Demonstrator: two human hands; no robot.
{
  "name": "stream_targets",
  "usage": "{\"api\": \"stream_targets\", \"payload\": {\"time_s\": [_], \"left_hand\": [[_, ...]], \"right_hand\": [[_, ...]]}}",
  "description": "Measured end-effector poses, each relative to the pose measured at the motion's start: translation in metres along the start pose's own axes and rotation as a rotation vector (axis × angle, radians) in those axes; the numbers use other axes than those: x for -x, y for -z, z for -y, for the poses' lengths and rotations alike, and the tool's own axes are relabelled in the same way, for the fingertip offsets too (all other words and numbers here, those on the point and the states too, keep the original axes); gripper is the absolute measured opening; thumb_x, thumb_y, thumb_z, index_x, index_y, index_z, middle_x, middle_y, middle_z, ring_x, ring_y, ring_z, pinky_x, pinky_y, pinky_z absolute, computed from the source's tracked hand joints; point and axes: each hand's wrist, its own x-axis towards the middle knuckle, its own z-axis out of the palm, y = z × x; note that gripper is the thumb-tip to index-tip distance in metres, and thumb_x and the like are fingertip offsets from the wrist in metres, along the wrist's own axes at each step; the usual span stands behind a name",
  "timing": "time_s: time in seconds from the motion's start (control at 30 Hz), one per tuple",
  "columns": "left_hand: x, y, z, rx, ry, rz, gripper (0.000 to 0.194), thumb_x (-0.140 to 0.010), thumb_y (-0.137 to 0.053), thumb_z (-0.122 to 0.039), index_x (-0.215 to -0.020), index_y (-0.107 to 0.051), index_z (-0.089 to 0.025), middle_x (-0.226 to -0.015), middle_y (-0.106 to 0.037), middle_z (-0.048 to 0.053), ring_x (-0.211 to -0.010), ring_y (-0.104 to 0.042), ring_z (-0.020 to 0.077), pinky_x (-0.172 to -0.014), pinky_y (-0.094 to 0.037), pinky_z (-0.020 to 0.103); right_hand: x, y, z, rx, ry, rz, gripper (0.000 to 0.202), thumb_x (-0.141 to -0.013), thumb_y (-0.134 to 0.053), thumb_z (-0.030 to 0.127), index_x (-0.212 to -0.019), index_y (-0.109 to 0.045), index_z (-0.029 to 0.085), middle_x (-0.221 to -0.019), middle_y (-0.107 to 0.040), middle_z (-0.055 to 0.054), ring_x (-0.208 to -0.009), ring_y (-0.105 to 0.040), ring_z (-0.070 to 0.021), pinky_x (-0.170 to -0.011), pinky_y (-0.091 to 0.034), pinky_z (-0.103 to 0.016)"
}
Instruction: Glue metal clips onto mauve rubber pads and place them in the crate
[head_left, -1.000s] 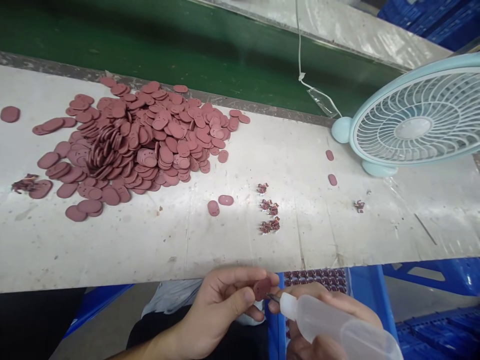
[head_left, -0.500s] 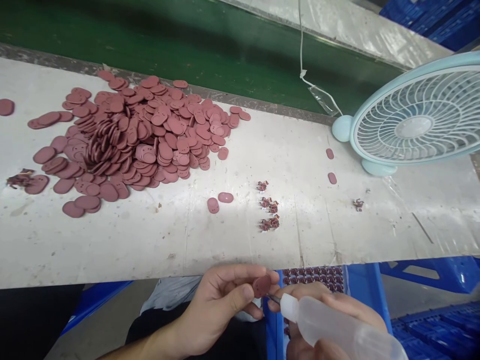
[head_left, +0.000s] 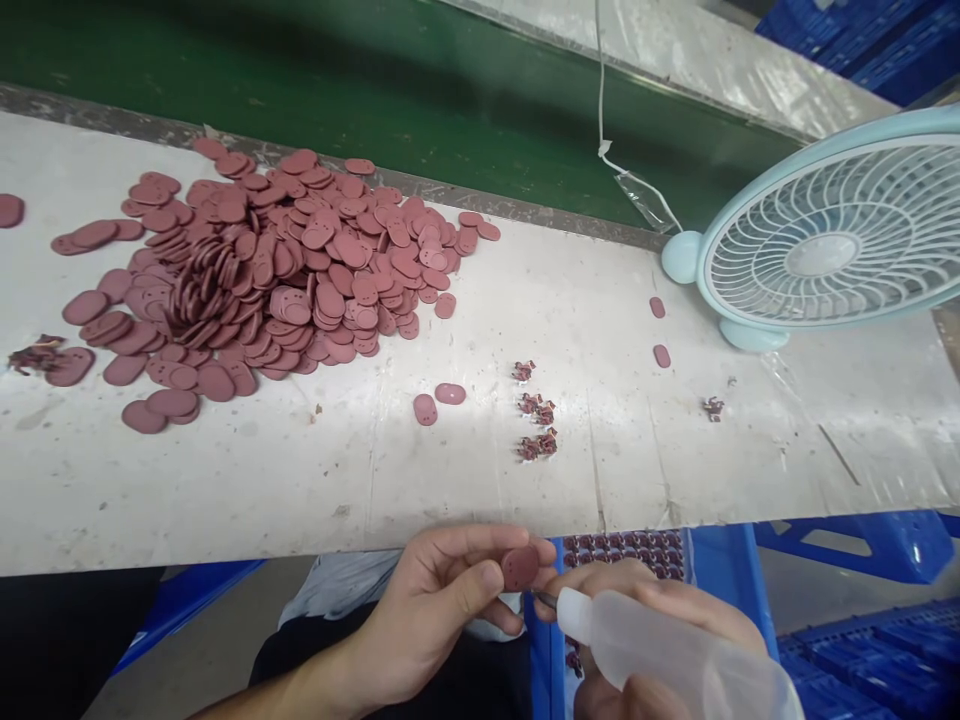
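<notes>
No writing can be read anywhere here; the pale blue fan [head_left: 825,255] at the upper right shows no brand on its hub; the translucent squeeze bottle [head_left: 675,655] at the lower right carries no label; the reddish oval pieces [head_left: 285,270] heaped at the upper left bear holes only, no marks.

Squeeze bottle [head_left: 675,655] base cut off by frame; tip behind maroon piece [head_left: 520,567] unclear.

Bare table [head_left: 247,480] lies open between disc pile [head_left: 262,270] and fan [head_left: 825,250] (few strays).
</notes>
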Motion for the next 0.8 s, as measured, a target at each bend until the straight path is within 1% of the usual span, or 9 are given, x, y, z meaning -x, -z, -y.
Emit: {"api": "stream_targets", "payload": {"time_s": [0.07, 0.13, 0.3, 0.43, 0.5, 0.57, 0.67, 0.73, 0.8], "left_hand": [[0.0, 0.0, -0.001, 0.013, -0.013, 0.011, 0.023, -0.092, -0.074, -0.031, -0.113, -0.079, -0.024, -0.118, -0.08, 0.013, -0.104, -0.078, 0.0234, -0.069, -0.06, 0.016], [0.001, -0.001, -0.002, 0.02, -0.033, 0.022, 0.023, -0.092, -0.074, -0.031, -0.114, -0.079, -0.024, -0.119, -0.08, 0.013, -0.106, -0.077, 0.0245, -0.069, -0.06, 0.017], [0.003, -0.001, -0.006, 0.021, -0.063, 0.004, 0.023, -0.091, -0.075, -0.032, -0.112, -0.079, -0.023, -0.118, -0.08, 0.013, -0.105, -0.078, 0.0251, -0.069, -0.061, 0.018], [0.003, 0.002, -0.009, 0.031, -0.067, -0.044, 0.023, -0.091, -0.075, -0.033, -0.111, -0.079, -0.022, -0.12, -0.079, 0.013, -0.106, -0.078, 0.0257, -0.069, -0.06, 0.017], [0.003, 0.004, -0.012, 0.039, -0.063, -0.074, 0.024, -0.09, -0.076, -0.033, -0.111, -0.079, -0.021, -0.12, -0.079, 0.014, -0.106, -0.078, 0.0253, -0.069, -0.06, 0.017], [0.003, 0.006, -0.013, 0.045, -0.065, -0.103, 0.024, -0.089, -0.077, -0.033, -0.111, -0.079, -0.021, -0.121, -0.079, 0.014, -0.106, -0.078, 0.0252, -0.068, -0.06, 0.017], [0.003, 0.009, -0.015, 0.053, -0.068, -0.136, 0.024, -0.089, -0.078, -0.031, -0.11, -0.079, -0.02, -0.121, -0.079, 0.015, -0.106, -0.077, 0.0259, -0.067, -0.06, 0.017], [0.003, 0.011, -0.016, 0.06, -0.058, -0.16, 0.024, -0.089, -0.077, -0.029, -0.11, -0.079, -0.019, -0.12, -0.079, 0.015, -0.106, -0.077, 0.0265, -0.067, -0.061, 0.018], [0.004, 0.012, -0.017, 0.068, -0.05, -0.178, 0.023, -0.089, -0.077, -0.028, -0.11, -0.079, -0.018, -0.119, -0.079, 0.015, -0.105, -0.077, 0.0262, -0.067, -0.061, 0.018]], "right_hand": [[-0.009, 0.006, 0.001, -0.211, -0.068, -0.064, 0.025, -0.091, -0.067, 0.05, -0.111, -0.063, 0.037, -0.073, -0.066, -0.001, -0.061, -0.068, -0.0248, -0.052, -0.057, -0.037], [-0.025, 0.016, -0.004, -0.49, -0.234, -0.07, 0.024, -0.093, -0.064, 0.048, -0.108, -0.065, 0.028, -0.072, -0.067, -0.002, -0.056, -0.067, -0.0206, -0.044, -0.056, -0.029], [-0.086, 0.061, -0.047, -1.487, -0.633, 0.123, 0.025, -0.099, -0.055, 0.035, -0.117, -0.047, 0.02, -0.08, -0.055, 0.001, -0.068, -0.068, -0.014, -0.049, -0.06, -0.018], [-0.108, 0.081, -0.066, -1.626, -0.734, 0.25, 0.008, -0.103, -0.041, 0.024, -0.111, -0.04, 0.021, -0.072, -0.044, 0.005, -0.059, -0.064, -0.0125, -0.037, -0.053, -0.015], [-0.1, 0.076, -0.061, -1.638, -0.659, 0.232, 0.018, -0.103, -0.05, 0.031, -0.115, -0.042, 0.02, -0.076, -0.047, 0.004, -0.06, -0.064, -0.0103, -0.037, -0.05, -0.011], [-0.085, 0.063, -0.05, -1.374, -0.485, 0.153, 0.034, -0.098, -0.061, 0.042, -0.118, -0.048, 0.018, -0.077, -0.05, 0.004, -0.055, -0.058, -0.0069, -0.032, -0.043, -0.007], [-0.066, 0.039, -0.038, -0.452, -0.215, 0.047, 0.026, -0.094, -0.071, 0.04, -0.11, -0.064, 0.021, -0.07, -0.05, 0.006, -0.045, -0.044, -0.006, -0.029, -0.036, -0.012], [-0.063, 0.025, -0.036, 0.131, -0.115, 0.104, 0.017, -0.091, -0.076, 0.028, -0.107, -0.072, 0.024, -0.071, -0.054, 0.004, -0.052, -0.048, -0.0094, -0.041, -0.044, -0.02], [-0.067, 0.015, -0.037, 0.565, -0.016, 0.221, 0.025, -0.091, -0.076, 0.024, -0.116, -0.073, 0.023, -0.078, -0.059, 0.001, -0.063, -0.054, -0.0139, -0.057, -0.05, -0.028]]}}
